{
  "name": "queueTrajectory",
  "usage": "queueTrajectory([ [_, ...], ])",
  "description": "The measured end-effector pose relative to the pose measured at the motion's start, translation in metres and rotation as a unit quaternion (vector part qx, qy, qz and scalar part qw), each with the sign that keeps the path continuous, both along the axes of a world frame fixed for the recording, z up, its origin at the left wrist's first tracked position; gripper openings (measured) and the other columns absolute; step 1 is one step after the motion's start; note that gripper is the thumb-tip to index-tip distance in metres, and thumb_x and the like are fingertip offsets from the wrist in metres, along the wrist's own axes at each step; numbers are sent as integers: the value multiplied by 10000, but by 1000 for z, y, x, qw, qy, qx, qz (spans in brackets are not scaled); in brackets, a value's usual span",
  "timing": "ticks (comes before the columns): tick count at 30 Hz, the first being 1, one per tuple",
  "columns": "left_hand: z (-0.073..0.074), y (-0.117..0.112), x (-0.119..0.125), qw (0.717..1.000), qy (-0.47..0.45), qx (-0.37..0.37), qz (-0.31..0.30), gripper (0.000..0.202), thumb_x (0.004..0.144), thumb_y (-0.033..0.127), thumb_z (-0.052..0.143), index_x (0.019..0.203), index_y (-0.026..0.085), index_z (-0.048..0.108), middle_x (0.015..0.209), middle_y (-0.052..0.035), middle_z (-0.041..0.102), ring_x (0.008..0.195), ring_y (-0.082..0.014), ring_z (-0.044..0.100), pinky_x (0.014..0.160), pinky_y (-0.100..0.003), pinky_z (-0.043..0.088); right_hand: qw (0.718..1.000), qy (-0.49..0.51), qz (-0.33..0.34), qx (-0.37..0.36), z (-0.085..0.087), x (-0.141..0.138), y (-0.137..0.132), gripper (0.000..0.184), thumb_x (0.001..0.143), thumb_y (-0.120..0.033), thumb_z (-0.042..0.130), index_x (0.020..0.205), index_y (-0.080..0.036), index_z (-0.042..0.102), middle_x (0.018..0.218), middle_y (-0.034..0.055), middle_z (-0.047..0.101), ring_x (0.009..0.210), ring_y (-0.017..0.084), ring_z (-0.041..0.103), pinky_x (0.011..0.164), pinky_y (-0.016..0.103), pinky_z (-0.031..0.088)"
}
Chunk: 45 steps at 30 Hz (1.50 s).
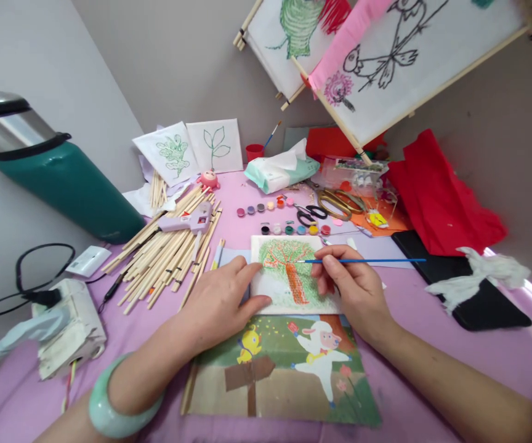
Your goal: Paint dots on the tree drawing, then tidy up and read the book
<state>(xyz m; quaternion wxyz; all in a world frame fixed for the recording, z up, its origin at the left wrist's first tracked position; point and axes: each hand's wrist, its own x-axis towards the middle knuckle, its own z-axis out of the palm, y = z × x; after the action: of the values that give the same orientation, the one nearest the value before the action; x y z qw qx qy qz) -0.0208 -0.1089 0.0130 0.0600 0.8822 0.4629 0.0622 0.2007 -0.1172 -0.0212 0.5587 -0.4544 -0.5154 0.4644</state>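
A person's right hand [362,295] pinches a slim blue paintbrush [386,260] between its fingers, close to the bristle end, above a small white canvas [270,292] set between the two hands. Whether the bristles touch the surface cannot be told. The left hand [220,298] lays its forefinger and thumb, spread apart, over the canvas's left edge; the right fingers overlap the opposite edge.

Right of the right hand, a stretch of lilac cloth on the desk [416,314] gives room as far as a flat, black, round-cornered slab [492,307]. Left of the left fingers, the gap is narrower, bounded by a fanned pile of sticks [155,277]. Below the fingers, between the forearms, a smooth printed sheet [289,375] with a sheep and a chick borders the canvas's near edge. Small round paint pots [289,230] stand in two rows just beyond its far edge.

The canvas bears a tree, its crown dabbed in grainy green, its trunk in thick orange strokes. The sticks are straight, pale wood, some banded black, with a lilac plastic glue gun [189,218] resting on top. Farther ahead of the fingers sit metal scissors [337,203] with looped handles and a soft, crinkled wipes packet [279,169]; to their far right, a creased red sheet [446,203] rises in stiff folds.
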Motion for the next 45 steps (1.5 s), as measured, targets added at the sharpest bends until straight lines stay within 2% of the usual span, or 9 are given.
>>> queueTrajectory([
  [15,5,0,0,999,37,-36,-1,500,883,523,463,1246,178,485,979,-77,571,826,-244,609,652,-348,458,997,-73,15,-29,-5,2,-3,272,907,-417,497,782,-189,573,580,-35,567,443,67,480,433,194,376],
  [18,4,0,0,999,25,-33,5,504,878,518,477,1250,179,489,979,-75,568,819,-242,605,658,-351,457,997,-71,7,9,-5,2,-3,233,925,-380,474,823,-197,577,608,-34,569,453,71,485,444,206,385],
  [21,2,0,-1,999,-14,-24,16,464,889,477,481,1250,186,499,962,-64,565,809,-224,596,677,-345,453,991,-94,-19,94,-3,4,-5,177,946,-307,440,940,-216,591,711,-18,588,530,82,520,515,232,421],
  [25,1,1,-1,996,-74,-1,41,275,935,346,417,1085,206,600,892,-40,588,757,-189,589,667,-316,431,963,-188,-15,193,-2,5,-9,164,929,-226,456,985,-218,610,795,-1,571,644,99,547,660,282,445],
  [28,0,1,-2,994,-86,1,62,263,949,286,368,969,201,617,870,-33,637,768,-193,611,669,-314,416,974,-160,-11,161,-3,4,-8,142,925,-238,470,1011,-227,583,826,-2,585,618,91,548,607,261,447],
  [32,1,2,-3,993,-61,-5,97,282,960,294,323,1000,194,583,814,-29,681,720,-216,636,624,-321,400,996,-62,-6,56,-4,4,-3,131,932,-319,470,914,-212,544,683,-33,592,490,71,515,466,206,406],
  [34,1,2,-3,995,-38,-14,88,302,966,299,294,1025,192,570,783,-32,684,694,-225,642,612,-327,403,999,-44,-8,28,-4,4,-1,179,921,-355,487,837,-202,527,613,-46,571,451,65,497,436,194,394],
  [39,-3,2,-1,999,-3,-35,28,266,957,308,332,1080,207,545,946,-50,703,807,-252,668,668,-348,449,998,-56,9,4,-7,2,-2,226,902,-404,508,803,-201,509,590,-50,560,427,64,471,409,191,375],
  [45,-6,2,1,999,33,-21,30,236,946,335,363,1053,210,533,924,-40,712,716,-249,668,606,-351,451,992,-119,22,18,-12,2,-2,217,913,-399,490,825,-204,525,625,-34,587,443,71,458,422,205,362],
])
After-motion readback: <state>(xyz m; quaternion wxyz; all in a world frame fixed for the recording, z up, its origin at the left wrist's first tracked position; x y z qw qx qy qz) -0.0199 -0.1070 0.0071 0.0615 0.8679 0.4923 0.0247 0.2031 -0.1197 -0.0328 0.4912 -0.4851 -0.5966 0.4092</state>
